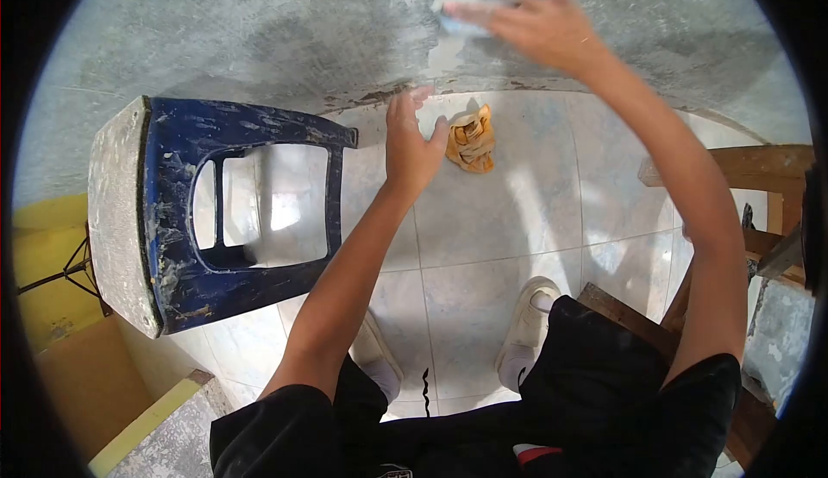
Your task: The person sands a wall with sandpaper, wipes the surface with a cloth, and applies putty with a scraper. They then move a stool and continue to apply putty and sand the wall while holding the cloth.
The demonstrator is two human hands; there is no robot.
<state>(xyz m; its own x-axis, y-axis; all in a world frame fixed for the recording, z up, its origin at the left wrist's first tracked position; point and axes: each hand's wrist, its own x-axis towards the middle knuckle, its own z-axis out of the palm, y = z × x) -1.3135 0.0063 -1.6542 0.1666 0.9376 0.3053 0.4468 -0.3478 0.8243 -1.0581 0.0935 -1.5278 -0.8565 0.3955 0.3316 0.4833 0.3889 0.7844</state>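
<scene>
I note bright daylight across the scene, strongest on the glossy floor tiles [483, 219], which throw pale glare patches below the crumpled orange rag [471, 140] and through the opening of the overturned blue plastic stool [177, 167]. The rag casts a short shadow toward the wall. The grey cement wall [259, 21] is evenly lit, without hot spots. My right hand [526, 12] is smeared by motion blur at the fingers; my left hand [412, 137] is only slightly soft. Fisheye distortion bows the wall base line, and a black circular vignette cuts off all four corners.
</scene>
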